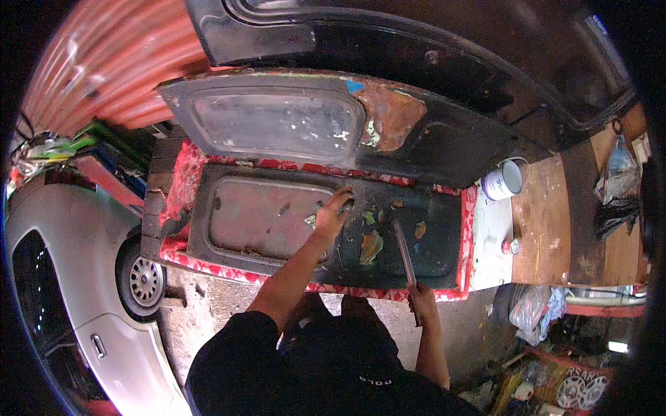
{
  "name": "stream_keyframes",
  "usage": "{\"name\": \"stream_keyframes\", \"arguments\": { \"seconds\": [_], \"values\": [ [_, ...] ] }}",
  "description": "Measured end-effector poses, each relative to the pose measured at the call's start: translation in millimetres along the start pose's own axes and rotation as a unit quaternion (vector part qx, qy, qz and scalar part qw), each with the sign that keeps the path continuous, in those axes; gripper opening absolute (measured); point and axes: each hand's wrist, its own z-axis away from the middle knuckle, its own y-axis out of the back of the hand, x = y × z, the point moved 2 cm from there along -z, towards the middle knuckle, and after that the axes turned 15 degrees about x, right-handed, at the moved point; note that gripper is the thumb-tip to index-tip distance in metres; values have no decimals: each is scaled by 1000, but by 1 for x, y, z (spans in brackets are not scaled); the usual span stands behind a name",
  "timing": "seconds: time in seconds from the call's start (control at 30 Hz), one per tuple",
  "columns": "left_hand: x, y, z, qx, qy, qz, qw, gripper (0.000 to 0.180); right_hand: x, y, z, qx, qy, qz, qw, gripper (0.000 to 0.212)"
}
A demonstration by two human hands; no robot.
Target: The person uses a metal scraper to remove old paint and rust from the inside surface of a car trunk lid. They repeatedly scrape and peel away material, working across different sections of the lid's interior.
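A dark vehicle panel (pixel 277 261) with recessed sections and patches of bare or filled paint lies flat before me on a red-and-white patterned cloth (pixel 173 256). My left hand (pixel 333 213) is over the middle of this panel, its fingers curled round a small dark object that I cannot make out. In my right hand (pixel 422 299), at the panel's near edge, is a long, narrow metal-looking bar tool (pixel 404 253). Its far end reaches over the panel's right section, beside an orange-brown patch (pixel 372 247). Whether the tip touches the surface is unclear.
A second panel (pixel 451 156) with a rusty-brown patch leans behind the first. To the right stand a paint can (pixel 502 182) and a small red-and-white container (pixel 510 247) on a board. A silver car (pixel 76 277) is at the left; plastic bags (pixel 617 180) hang far right.
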Motion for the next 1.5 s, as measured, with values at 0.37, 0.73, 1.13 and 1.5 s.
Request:
{"name": "stream_keyframes", "arguments": {
  "seconds": [0.37, 0.73, 1.13, 1.5],
  "values": [
    [-39, 10, -43, 119, 94, 51, 987, 40, -14, -37, 33, 2, -59, -35, 998, 34],
    [-44, 9, -60, 11, -52, 52, 997, 35, -19, -32, 32, -1, -61, -62, 996, 43],
    [-21, 17, -86, -5, 143, 27, 989, 51, -37, -53, 6, 39, 145, 43, 988, 33],
    [-37, 9, -90, 47, 108, 64, 991, 48, -142, -86, 13, 140, 355, 105, 918, 38]
  ]
}}
